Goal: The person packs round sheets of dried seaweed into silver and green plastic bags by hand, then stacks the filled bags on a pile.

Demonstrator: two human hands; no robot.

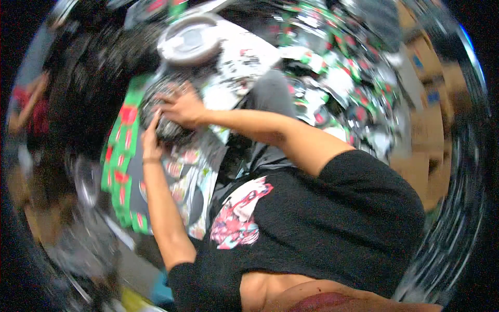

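Between my two hands is a dark, shiny, crinkled bundle (171,130), blurred, so its kind is not clear. My left hand (150,143) grips its near left side with the fingers pointing up. Over the top lies my right hand (184,106), its fingers bent across the bundle. Beneath and beside it are flat green packages with red patches (120,161), overlapping in a stack. Printed clear-and-white packaging (182,161) lies just nearer to me than the bundle.
A white device with a round pan, like a kitchen scale (189,39), stands beyond my hands on a white surface (249,54). To the right spreads a heap of black, green and white packages (338,83). Cardboard boxes (421,135) line the far right. Another person's arm (31,101) shows at the left.
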